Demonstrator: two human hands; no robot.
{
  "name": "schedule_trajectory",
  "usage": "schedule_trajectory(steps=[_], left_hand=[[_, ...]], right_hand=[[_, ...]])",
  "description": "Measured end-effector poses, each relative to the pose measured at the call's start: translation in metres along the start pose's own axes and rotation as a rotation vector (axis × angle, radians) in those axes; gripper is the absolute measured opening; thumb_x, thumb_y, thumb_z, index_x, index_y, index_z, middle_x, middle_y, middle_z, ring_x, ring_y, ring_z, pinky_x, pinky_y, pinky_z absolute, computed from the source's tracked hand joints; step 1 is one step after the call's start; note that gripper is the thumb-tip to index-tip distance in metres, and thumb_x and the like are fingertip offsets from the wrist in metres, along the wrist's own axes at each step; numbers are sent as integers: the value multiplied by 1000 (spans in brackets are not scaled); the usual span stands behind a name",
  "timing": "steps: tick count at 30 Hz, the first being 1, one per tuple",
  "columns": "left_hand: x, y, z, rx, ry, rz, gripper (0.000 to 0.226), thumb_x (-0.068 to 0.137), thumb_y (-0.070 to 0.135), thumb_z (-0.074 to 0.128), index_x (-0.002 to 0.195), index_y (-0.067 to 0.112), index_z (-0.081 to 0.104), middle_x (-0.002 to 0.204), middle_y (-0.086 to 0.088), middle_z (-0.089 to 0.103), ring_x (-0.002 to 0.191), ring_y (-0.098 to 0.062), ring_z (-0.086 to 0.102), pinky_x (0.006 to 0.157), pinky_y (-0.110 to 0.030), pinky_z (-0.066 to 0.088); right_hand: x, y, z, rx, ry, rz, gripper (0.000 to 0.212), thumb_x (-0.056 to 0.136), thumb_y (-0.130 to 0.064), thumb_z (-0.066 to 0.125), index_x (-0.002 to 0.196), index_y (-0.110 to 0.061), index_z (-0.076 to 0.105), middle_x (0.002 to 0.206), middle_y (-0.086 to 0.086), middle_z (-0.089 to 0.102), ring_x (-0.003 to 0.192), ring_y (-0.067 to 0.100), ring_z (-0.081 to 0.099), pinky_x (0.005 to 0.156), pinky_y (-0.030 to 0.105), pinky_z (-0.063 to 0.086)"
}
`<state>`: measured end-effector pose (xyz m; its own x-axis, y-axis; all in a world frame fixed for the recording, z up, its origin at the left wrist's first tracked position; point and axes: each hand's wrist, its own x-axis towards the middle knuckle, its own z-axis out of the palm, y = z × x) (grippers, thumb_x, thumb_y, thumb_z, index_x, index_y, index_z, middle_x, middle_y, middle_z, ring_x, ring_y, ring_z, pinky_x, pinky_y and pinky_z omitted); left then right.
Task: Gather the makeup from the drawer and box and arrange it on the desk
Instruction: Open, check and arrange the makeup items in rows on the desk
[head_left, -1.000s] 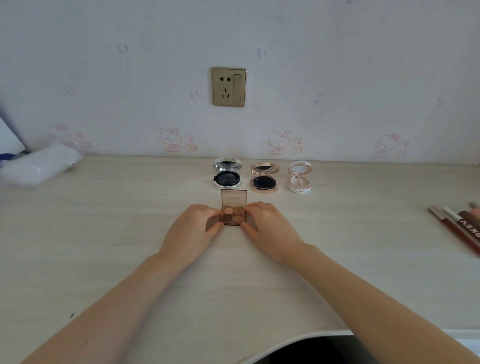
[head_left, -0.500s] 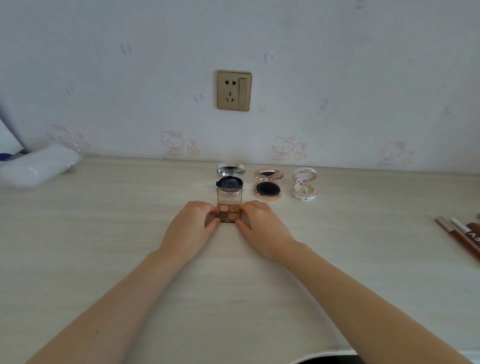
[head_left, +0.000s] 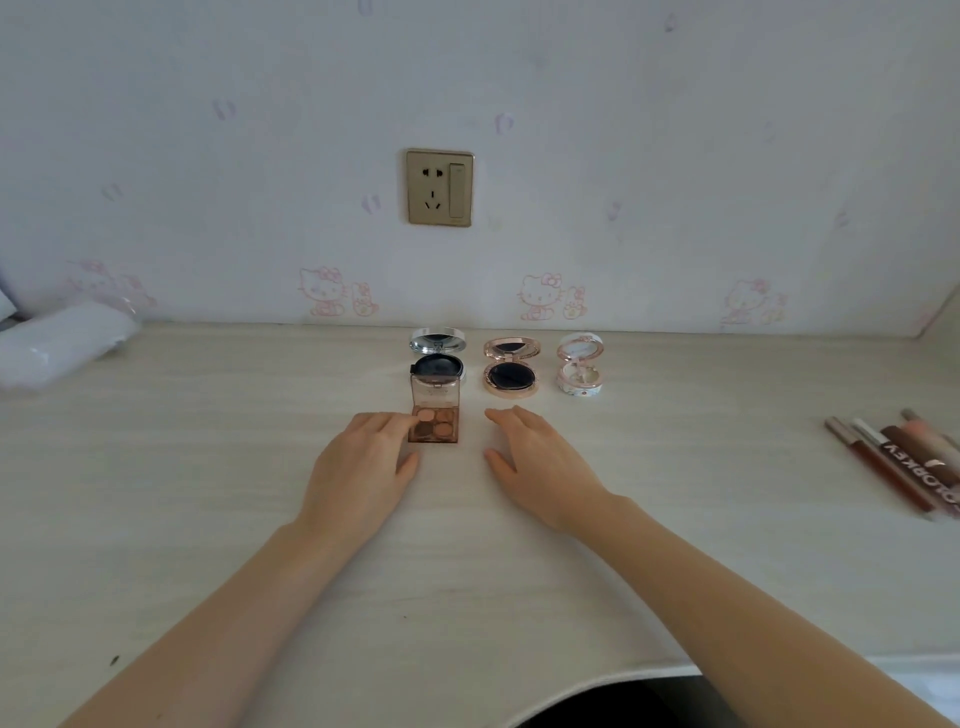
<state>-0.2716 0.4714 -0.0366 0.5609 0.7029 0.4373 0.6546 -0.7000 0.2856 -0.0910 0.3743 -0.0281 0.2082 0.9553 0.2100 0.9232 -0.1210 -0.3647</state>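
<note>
A small brown eyeshadow palette (head_left: 434, 423) stands open on the pale wooden desk (head_left: 208, 467), its clear lid tilted up. Behind it, in a row along the wall, sit three open round compacts: a silver one (head_left: 437, 358), a rose-gold one (head_left: 509, 366) and a white floral one (head_left: 580, 370). My left hand (head_left: 363, 467) lies flat beside the palette, its fingertips touching the palette's left edge. My right hand (head_left: 540, 467) rests on the desk a little right of the palette, apart from it, fingers spread and holding nothing.
Several brown and pink makeup pencils and tubes (head_left: 904, 462) lie at the desk's right edge. A white plastic-wrapped bundle (head_left: 62, 345) lies at the far left by the wall. A wall socket (head_left: 439, 188) is above the compacts. The desk's front edge curves inward near me.
Both hands held the palette's sides before. The right hand has let go and moved right; the left has relaxed to fingertip contact. The palette now stands closer to the silver compact.
</note>
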Motion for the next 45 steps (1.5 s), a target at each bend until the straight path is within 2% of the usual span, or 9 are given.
schedule_trajectory(steps=[5, 11, 18, 24, 28, 33, 37, 41, 45], left_hand=[[-11, 39, 1, -11, -13, 130, 33, 88, 24, 60, 120, 18, 61, 122, 4, 63, 121, -17, 50, 89, -32, 47], [-12, 107, 21, -122, -75, 267, 38, 90, 25, 58, 127, 19, 58, 129, 5, 59, 127, -13, 45, 98, -26, 40], [-3, 195, 54, -226, -156, 354, 37, 93, 30, 51, 130, 23, 54, 131, 7, 56, 127, -10, 41, 97, -27, 39], [9, 276, 82, -316, -206, 439, 36, 94, 28, 49, 129, 20, 55, 131, 3, 57, 128, -13, 43, 98, -28, 39], [28, 324, 101, -297, -250, 534, 36, 94, 27, 48, 129, 17, 55, 130, -2, 58, 127, -18, 44, 98, -32, 42], [63, 379, 124, -287, -251, 604, 30, 93, 24, 48, 120, 17, 60, 121, -3, 62, 120, -22, 49, 90, -35, 46], [92, 418, 146, -359, -278, 578, 29, 94, 26, 49, 117, 16, 61, 120, -3, 63, 118, -23, 51, 90, -38, 47], [113, 456, 170, -437, -336, 551, 33, 95, 29, 48, 123, 16, 60, 126, -4, 61, 119, -23, 53, 94, -34, 45], [131, 489, 194, -424, -469, 525, 40, 97, 30, 48, 133, 12, 53, 134, -10, 56, 124, -26, 51, 101, -38, 42]], right_hand=[[-38, 25, -18, -87, 37, 17, 50, 98, -27, 44, 145, -13, 32, 139, 5, 44, 136, 21, 31, 107, 24, 24], [-95, 69, -49, -170, 114, 112, 46, 98, -28, 44, 142, -12, 38, 143, 5, 42, 141, 20, 26, 113, 28, 23], [-162, 126, -95, -231, 201, 283, 47, 97, -30, 47, 141, -15, 40, 144, 3, 43, 141, 19, 27, 111, 28, 25], [-204, 176, -138, -272, 263, 402, 46, 96, -30, 49, 138, -13, 43, 139, 4, 47, 132, 20, 40, 103, 31, 36], [-221, 214, -161, -307, 300, 450, 39, 94, -26, 52, 131, -12, 49, 143, 4, 44, 131, 23, 41, 97, 34, 42], [-231, 269, -183, -338, 309, 554, 38, 94, -28, 52, 129, -15, 51, 120, 6, 58, 111, 24, 52, 85, 32, 42], [-229, 311, -198, -303, 321, 645, 34, 95, -26, 50, 124, -9, 54, 116, 12, 61, 110, 29, 52, 87, 36, 42], [-220, 343, -207, -336, 321, 718, 30, 96, -24, 45, 116, -7, 59, 116, 12, 61, 107, 32, 54, 81, 36, 43], [-206, 369, -212, -278, 319, 807, 39, 96, -30, 45, 130, -12, 53, 126, 10, 60, 118, 30, 52, 90, 37, 45]])
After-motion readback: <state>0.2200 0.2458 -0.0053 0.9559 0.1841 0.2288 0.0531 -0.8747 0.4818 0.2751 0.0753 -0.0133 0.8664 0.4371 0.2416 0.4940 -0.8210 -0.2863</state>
